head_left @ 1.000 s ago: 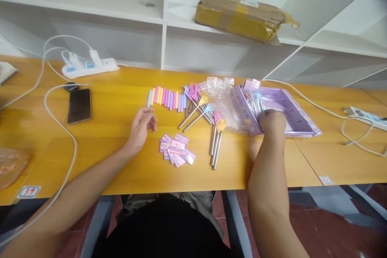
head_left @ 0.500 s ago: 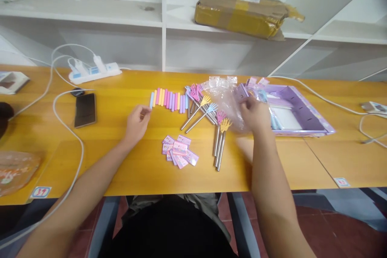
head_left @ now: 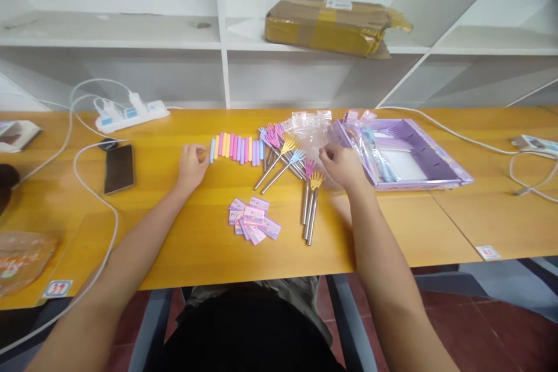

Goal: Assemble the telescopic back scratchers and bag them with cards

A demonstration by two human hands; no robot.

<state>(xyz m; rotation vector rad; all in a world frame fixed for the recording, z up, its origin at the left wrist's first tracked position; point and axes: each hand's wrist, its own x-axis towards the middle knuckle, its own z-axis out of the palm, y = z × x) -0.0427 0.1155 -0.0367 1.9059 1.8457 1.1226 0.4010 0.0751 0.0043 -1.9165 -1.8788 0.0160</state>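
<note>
My left hand (head_left: 193,167) rests at the left end of a row of pastel sticks (head_left: 235,147), with thumb and fingers curled together. Any object inside it is hidden. My right hand (head_left: 342,164) is closed over the right side of a heap of clear plastic bags (head_left: 310,128); I cannot make out what it pinches. Between the hands lie several telescopic back scratchers (head_left: 297,156) with coloured hand-shaped heads and metal rods. Nearer to me is a loose pile of small pink and purple printed cards (head_left: 253,218).
A purple open box (head_left: 449,160) with bagged items stands right of my right hand. At left are a phone (head_left: 119,168), a power strip (head_left: 133,116) and a white cable (head_left: 114,209). A taped carton (head_left: 322,23) sits on the shelf above.
My right hand has moved left, from the box's edge towards the plastic bags and scratchers. My left hand stays near the sticks' left end. The whole view has shifted slightly.
</note>
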